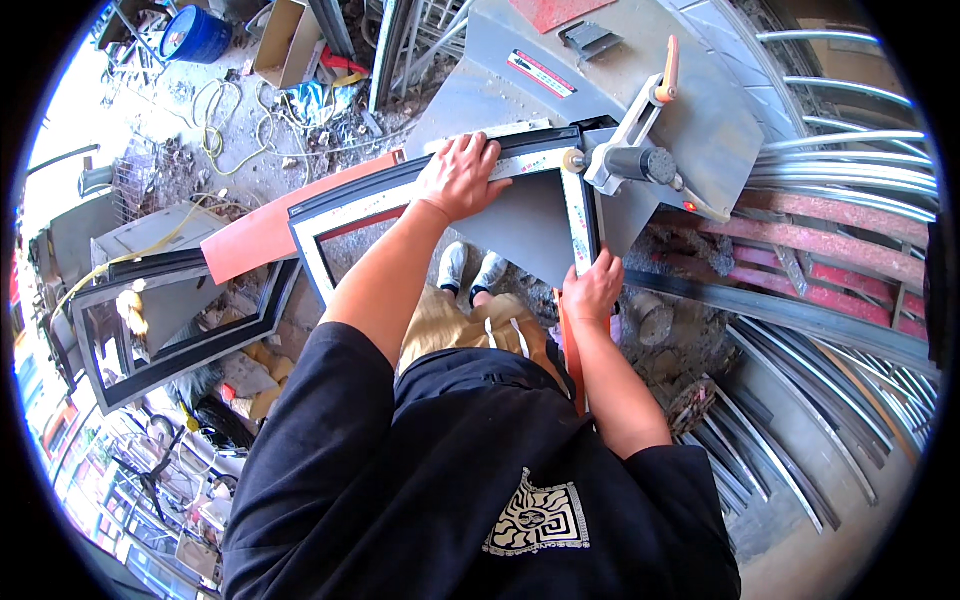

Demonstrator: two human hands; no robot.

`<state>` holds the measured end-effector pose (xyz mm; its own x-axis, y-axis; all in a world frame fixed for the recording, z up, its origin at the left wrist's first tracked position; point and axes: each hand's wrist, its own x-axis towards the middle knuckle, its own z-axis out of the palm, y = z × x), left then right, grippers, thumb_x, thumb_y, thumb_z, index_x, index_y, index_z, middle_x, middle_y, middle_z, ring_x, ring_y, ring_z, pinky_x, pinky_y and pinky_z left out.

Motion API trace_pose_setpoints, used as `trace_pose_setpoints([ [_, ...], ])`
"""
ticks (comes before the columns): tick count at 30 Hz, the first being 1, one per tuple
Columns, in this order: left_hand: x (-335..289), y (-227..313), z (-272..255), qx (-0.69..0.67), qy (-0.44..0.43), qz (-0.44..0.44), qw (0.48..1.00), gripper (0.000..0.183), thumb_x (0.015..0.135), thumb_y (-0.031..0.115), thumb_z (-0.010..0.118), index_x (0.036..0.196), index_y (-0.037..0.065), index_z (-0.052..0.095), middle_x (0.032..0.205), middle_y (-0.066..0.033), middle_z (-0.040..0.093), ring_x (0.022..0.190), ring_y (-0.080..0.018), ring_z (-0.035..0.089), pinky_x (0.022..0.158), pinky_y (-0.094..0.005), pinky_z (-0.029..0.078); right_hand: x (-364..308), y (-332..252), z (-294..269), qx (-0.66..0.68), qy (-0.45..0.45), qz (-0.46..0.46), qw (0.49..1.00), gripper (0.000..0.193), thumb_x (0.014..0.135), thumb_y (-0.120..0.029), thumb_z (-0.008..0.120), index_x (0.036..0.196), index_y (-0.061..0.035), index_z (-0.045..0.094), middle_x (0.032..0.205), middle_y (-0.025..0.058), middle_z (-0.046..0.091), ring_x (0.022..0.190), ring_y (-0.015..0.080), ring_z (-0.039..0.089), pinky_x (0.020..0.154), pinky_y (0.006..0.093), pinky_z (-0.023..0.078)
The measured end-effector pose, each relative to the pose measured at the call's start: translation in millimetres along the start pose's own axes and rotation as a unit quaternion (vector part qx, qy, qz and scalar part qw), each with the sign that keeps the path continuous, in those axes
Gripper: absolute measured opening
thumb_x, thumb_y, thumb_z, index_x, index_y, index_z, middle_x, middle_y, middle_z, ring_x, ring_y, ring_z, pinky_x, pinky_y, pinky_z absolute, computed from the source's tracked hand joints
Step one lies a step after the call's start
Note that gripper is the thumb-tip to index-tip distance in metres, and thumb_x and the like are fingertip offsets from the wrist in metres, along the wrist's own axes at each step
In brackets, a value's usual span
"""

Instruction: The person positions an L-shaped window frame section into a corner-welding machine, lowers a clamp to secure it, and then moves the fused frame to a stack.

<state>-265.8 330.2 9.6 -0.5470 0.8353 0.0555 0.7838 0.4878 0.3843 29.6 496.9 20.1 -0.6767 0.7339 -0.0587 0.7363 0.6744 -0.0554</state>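
A metal window frame (358, 213), white on its inner faces with a black outer edge, lies partly on a grey machine table (525, 215). My left hand (460, 178) grips its far bar, with the fingers over the top and the thumb along the inner side. Lower on the right-hand bar, my right hand (593, 287) is closed around the profile near its end. The frame's far right corner sits under a clamp (625, 160) with a dark cylinder, and a round pad touches the frame there. An orange lever handle (670, 70) rises from the clamp arm.
An orange-red support bar (300, 212) extends left beneath the frame. Another dark frame (180, 330) leans at the left. Metal profiles (790, 420) lie at the right, near pink-red beams (830, 235). A blue bucket (195, 35), cardboard box (287, 42) and yellowish cord (215, 125) lie beyond.
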Motion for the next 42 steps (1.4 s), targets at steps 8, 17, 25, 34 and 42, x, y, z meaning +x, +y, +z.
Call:
trace_pose_setpoints([
  [8, -0.6, 0.4, -0.2, -0.004, -0.002, -0.004, 1.0, 0.062, 0.102, 0.053, 0.077, 0.141, 0.007, 0.064, 0.14, -0.0169, 0.066, 0.13, -0.0377, 0.066, 0.11, -0.053, 0.055, 0.2, 0.5, 0.5, 0.004, 0.003, -0.002, 1.0, 0.068, 0.086, -0.022, 0.089, 0.145, 0.0012, 0.065, 0.124, 0.0223, 0.066, 0.12, 0.0434, 0.067, 0.111, 0.0536, 0.055],
  [17, -1.7, -0.5, 5.6, -0.005, 0.019, 0.001, 1.0, 0.061, 0.101, 0.053, 0.078, 0.14, 0.007, 0.065, 0.139, -0.0164, 0.066, 0.129, -0.0377, 0.066, 0.11, -0.0522, 0.055, -2.5, 5.8, 5.0, 0.006, 0.006, -0.007, 1.0, 0.07, 0.085, -0.021, 0.09, 0.146, 0.0013, 0.064, 0.123, 0.0229, 0.067, 0.118, 0.0444, 0.067, 0.11, 0.0542, 0.055],
  [25, -0.3, -0.4, 3.9, -0.006, 0.024, 0.004, 1.0, 0.061, 0.101, 0.053, 0.078, 0.139, 0.008, 0.066, 0.139, -0.0157, 0.067, 0.13, -0.038, 0.067, 0.111, -0.0526, 0.055, -1.6, 4.7, 3.6, 0.007, 0.012, -0.01, 1.0, 0.069, 0.085, -0.022, 0.089, 0.146, 0.0012, 0.064, 0.123, 0.0226, 0.067, 0.118, 0.0447, 0.067, 0.109, 0.055, 0.055],
  [34, -0.5, -1.5, 4.3, -0.003, 0.03, 0.002, 1.0, 0.062, 0.1, 0.054, 0.078, 0.137, 0.006, 0.068, 0.133, -0.015, 0.066, 0.128, -0.0363, 0.067, 0.11, -0.0521, 0.055, -1.2, 3.0, 3.7, 0.003, 0.034, -0.025, 0.999, 0.067, 0.085, -0.021, 0.089, 0.145, 0.0006, 0.065, 0.124, 0.0226, 0.067, 0.12, 0.0445, 0.067, 0.109, 0.0556, 0.055],
  [42, -1.1, -1.1, 4.3, -0.008, 0.033, 0.003, 0.999, 0.061, 0.1, 0.054, 0.078, 0.137, 0.007, 0.067, 0.133, -0.0148, 0.066, 0.128, -0.0364, 0.066, 0.111, -0.0522, 0.055, 0.8, -0.4, -0.5, 0.012, 0.017, -0.005, 1.0, 0.066, 0.085, -0.021, 0.09, 0.142, 0.0009, 0.066, 0.123, 0.0233, 0.066, 0.118, 0.0445, 0.067, 0.108, 0.056, 0.055],
])
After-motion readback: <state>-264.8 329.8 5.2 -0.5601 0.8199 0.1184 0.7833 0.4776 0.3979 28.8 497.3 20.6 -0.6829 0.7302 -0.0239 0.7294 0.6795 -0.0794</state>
